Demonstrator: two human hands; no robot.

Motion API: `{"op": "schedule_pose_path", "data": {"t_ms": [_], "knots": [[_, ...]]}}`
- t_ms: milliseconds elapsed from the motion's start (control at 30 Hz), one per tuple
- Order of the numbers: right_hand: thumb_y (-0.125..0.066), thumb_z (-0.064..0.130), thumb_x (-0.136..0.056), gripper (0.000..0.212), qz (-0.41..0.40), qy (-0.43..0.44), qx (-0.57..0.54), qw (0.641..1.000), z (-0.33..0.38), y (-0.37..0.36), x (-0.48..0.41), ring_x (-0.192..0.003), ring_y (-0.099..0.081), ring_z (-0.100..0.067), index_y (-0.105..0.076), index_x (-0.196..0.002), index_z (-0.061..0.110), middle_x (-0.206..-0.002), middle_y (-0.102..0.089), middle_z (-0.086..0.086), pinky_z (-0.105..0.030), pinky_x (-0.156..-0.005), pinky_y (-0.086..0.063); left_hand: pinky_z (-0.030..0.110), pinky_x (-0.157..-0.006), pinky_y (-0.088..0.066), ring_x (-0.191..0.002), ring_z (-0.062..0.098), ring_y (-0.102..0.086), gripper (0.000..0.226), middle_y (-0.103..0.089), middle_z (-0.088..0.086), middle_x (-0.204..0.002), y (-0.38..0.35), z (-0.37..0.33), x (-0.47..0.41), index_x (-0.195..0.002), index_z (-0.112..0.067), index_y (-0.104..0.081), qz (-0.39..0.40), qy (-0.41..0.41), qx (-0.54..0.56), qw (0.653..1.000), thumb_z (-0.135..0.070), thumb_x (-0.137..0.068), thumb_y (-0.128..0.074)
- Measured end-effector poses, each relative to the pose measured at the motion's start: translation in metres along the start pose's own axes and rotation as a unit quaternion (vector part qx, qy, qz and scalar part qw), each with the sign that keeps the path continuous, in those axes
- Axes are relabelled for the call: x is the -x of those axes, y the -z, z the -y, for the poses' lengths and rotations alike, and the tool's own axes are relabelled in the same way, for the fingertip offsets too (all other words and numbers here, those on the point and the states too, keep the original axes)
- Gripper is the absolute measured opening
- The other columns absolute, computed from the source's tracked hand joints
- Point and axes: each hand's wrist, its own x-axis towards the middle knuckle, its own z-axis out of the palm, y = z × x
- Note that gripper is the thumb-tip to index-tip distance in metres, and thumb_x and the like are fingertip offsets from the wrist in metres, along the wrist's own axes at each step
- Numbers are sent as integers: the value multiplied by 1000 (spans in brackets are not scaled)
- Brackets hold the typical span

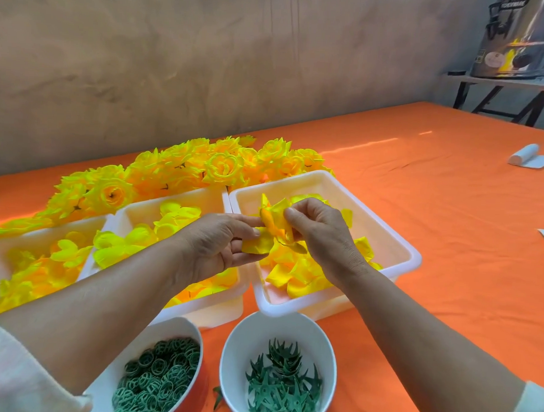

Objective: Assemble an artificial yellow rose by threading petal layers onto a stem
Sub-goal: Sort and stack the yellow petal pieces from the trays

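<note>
Here we are with both hands up over the white tray (412, 257), and that makes sense: the loose petals (296, 280) lie right under the fingers, so anything that slips drops back into stock. Between the two hands sits the petal layer (271, 227), lifted clear of the pile below.

The left hand (217, 244) comes in from the side, back of the hand towards us, its thumb and forefinger pinching the near edge of the layer, and the other fingers (236, 255) curled loosely beneath it. We judge that it is there to steady the piece. The right hand (322, 235) arches over from the other side, wrist bent down, fingertips (292, 214) pressed together on the crumpled yellow middle.

Just under those fingertips pokes an olive sliver (295, 248). It could be the stem, but we cannot tell.

Behind the wrists, close to us, wait a bowl of green rings (163, 377) and a bowl of green leaves (283, 379), handy for later steps by our reckoning. Beyond the fingertips lie the finished roses (204, 166).
</note>
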Motion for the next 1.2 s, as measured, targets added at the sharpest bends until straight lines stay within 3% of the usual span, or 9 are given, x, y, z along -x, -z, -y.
{"op": "schedule_pose_path", "data": {"t_ms": [133,300,400,533,700,833,967,1100,1200], "knots": [[-64,12,-89,17,9,19,21,1000,2,-1,2,-64,-56,-17,-61,-73,17,-67,-61,-2,-46,-71,-52,39,-71,-62,-71,24,-72,15,-75,13,-81,-1,5,-3,-96,-3,-66,-25,-8,-10,1000,6,-87,-58],[-63,8,-90,20,37,58,37,997,4,-4,4,-64,-54,-14,-59,-73,17,-69,-60,-3,-38,-66,-50,32,-61,-61,-71,20,-72,17,-73,14,-85,-7,7,-8,-96,-3,-68,-83,-25,-112,990,-9,-82,-74],[-60,3,-92,20,0,59,-45,997,6,1,5,-61,-55,-11,-59,-75,14,-67,-59,0,-28,-64,-48,28,-49,-58,-54,17,-67,7,-65,13,-74,-5,7,-11,-90,-1,-63,-135,-14,-72,988,-2,-87,-68],[-58,4,-93,18,-46,68,-94,992,6,2,5,-65,-57,-15,-58,-77,13,-69,-62,-3,-27,-66,-49,30,-45,-58,-61,20,-61,10,-61,13,-76,-5,-3,-18,-83,-3,-59,-188,-29,17,982,3,-88,-65],[-56,6,-96,18,-80,96,-67,990,4,1,5,-62,-57,-9,-57,-81,16,-69,-61,3,-22,-62,-50,29,-47,-59,-66,22,-62,14,-63,15,-88,-19,-10,-24,-98,0,-62,-208,-79,37,974,4,-86,-68],[-51,12,-99,14,-95,41,-79,991,3,3,-1,-72,-66,-20,-55,-86,16,-79,-65,-8,-36,-59,-54,30,-53,-60,-61,20,-65,24,-67,15,-90,-24,-6,-16,-98,0,-64,-133,-46,33,989,3,-77,-76],[-54,15,-98,14,-92,97,32,991,3,-2,4,-75,-63,-32,-53,-84,17,-77,-63,-8,-51,-71,-52,38,-64,-60,-57,25,-67,33,-70,17,-86,-23,1,-17,-99,-1,-66,-149,-45,-59,986,3,-70,-80],[-52,23,-94,15,-140,233,47,961,32,-6,15,-61,-45,-9,-46,-82,29,-69,-49,11,-28,-62,-43,51,-75,-57,-74,33,-66,23,-67,19,-85,-5,5,-26,-78,-11,-63,-265,-76,-140,951,5,-69,-77],[-53,18,-96,16,-233,323,28,917,61,4,0,-63,-44,4,-45,-86,28,-68,-46,16,-11,-63,-37,34,-58,-50,-62,25,-61,36,-63,15,-85,7,11,-24,-107,-4,-64,-251,-52,-80,963,4,-73,-76]]}}
